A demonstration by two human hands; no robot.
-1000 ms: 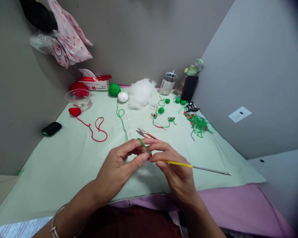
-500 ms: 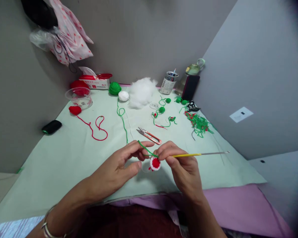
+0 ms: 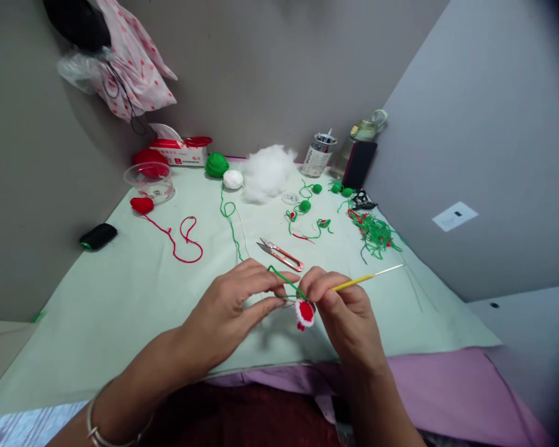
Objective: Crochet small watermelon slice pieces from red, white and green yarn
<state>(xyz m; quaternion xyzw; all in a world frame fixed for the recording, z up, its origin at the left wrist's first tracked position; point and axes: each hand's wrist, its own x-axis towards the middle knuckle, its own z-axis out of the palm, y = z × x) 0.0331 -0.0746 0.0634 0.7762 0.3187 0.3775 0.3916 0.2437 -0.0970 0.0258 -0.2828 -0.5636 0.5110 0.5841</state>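
Note:
A small red and white crocheted piece (image 3: pixel 306 313) hangs below the fingertips of my right hand (image 3: pixel 347 310), which is closed on it and on a crochet hook (image 3: pixel 354 283) with a yellow handle. The hook's metal tip points to the right, away from the piece. Green yarn (image 3: pixel 286 279) runs from the piece over the raised index finger of my left hand (image 3: pixel 235 307). The thumb and other fingers of my left hand pinch the yarn to the left of the piece. Thread snips (image 3: pixel 282 254) lie just beyond both hands.
On the pale green cloth (image 3: pixel 168 298) are a green yarn ball (image 3: pixel 217 165), a white ball (image 3: pixel 233 180), white stuffing (image 3: pixel 269 172), a red piece (image 3: pixel 142 205), a clear tub (image 3: pixel 151 186), a can (image 3: pixel 319 155), a phone (image 3: pixel 359 164) and tangled yarn scraps (image 3: pixel 375 233).
The crocheted piece has shifted right and turned more edge-on. The hook has tilted upward, its tip nearer the right hand. My left thumb has moved up and right, closing toward the fingers.

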